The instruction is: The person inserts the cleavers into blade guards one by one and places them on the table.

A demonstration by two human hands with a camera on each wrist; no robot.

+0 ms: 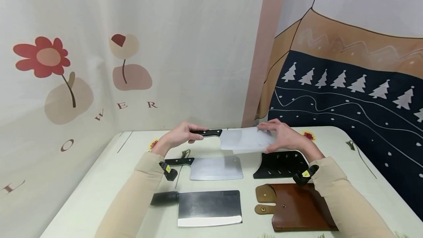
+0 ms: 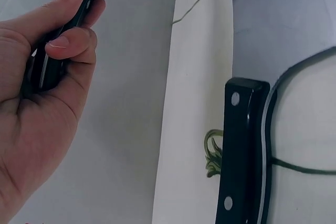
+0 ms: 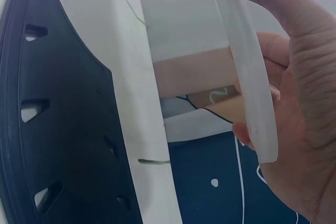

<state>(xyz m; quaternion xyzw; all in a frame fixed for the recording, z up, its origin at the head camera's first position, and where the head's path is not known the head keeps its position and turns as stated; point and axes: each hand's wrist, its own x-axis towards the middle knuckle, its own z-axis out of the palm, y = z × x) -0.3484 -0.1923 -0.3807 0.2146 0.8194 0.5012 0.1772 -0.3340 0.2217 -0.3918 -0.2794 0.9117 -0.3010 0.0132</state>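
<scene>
My left hand (image 1: 181,136) grips the black riveted handle (image 2: 52,59) of a cleaver (image 1: 228,140), raised above the far part of the table with its blade pointing right. A translucent white blade cover (image 3: 251,77) overlaps much of that blade in the head view. Between thumb and fingers, my right hand (image 1: 286,137) holds the cover's right end. Whether the blade sits fully inside cannot be made out. Below lies a second cleaver (image 1: 216,169) with a black handle. Nearest to me is a dark-bladed cleaver (image 1: 209,208). Under my right wrist lies a black slotted blade guard (image 1: 281,164).
A brown leather sheath (image 1: 297,206) with two snap straps lies at the front right, partly behind my right sleeve. The pale table (image 1: 99,194) has printed flowers. Printed curtains (image 1: 198,47) hang along its back and sides.
</scene>
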